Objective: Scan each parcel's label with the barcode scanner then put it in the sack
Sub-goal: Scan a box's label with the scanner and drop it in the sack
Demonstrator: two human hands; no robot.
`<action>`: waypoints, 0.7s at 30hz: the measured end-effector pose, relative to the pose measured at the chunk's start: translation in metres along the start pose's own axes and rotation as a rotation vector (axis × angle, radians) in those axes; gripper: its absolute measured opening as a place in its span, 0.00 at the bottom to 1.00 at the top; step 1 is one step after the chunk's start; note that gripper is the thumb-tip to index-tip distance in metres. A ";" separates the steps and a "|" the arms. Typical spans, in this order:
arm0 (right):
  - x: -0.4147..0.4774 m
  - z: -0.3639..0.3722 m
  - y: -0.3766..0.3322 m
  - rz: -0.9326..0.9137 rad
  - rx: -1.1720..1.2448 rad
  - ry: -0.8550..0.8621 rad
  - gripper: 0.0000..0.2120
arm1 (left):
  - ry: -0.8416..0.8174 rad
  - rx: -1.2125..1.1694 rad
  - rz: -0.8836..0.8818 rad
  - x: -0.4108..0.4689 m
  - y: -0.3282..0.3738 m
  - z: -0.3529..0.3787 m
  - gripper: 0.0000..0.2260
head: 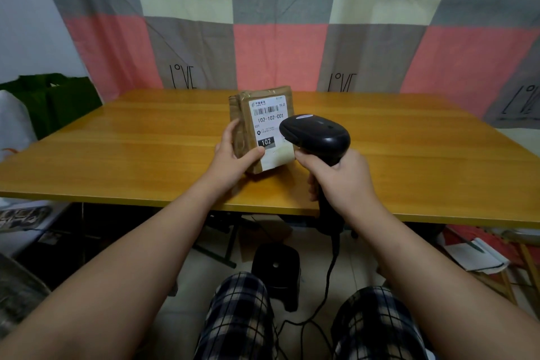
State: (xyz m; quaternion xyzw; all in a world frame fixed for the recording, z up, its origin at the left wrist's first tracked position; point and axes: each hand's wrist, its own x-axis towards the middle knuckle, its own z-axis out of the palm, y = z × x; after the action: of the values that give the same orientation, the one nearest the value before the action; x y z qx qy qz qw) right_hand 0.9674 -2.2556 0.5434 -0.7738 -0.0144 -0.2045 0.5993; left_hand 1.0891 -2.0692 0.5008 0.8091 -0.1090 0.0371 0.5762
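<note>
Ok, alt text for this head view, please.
A person's left hand holds a brown parcel over a wooden table, label facing them, while the right hand points a black barcode scanner at it. A green sack sits left of the table.

Single view, head-worn, wide-angle. Looks forward and down from above the seated person's lap. Faces the wooden table and the checked cloth hung behind it at 12 o'clock. Close range: forearms enter from 7 and 5 o'clock, with the left hand and right hand near frame centre. Knees at 6 o'clock on the bottom edge. Table edges bow toward the borders.
</note>
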 end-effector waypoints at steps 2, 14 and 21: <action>0.000 0.000 0.001 -0.014 0.010 0.000 0.12 | 0.002 0.004 0.006 0.002 -0.003 0.001 0.39; -0.010 0.065 0.005 -0.064 0.262 -0.327 0.20 | 0.244 -0.270 -0.022 -0.111 0.001 -0.066 0.31; -0.067 0.179 -0.009 0.094 0.528 -0.633 0.21 | 0.565 -0.351 -0.209 -0.225 -0.034 -0.152 0.25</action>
State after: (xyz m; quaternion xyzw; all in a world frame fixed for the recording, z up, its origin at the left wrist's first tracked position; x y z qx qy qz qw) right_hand 0.9573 -2.0711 0.4943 -0.6180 -0.2146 0.0819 0.7519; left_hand 0.8878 -1.8858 0.4781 0.6622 0.1335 0.1809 0.7148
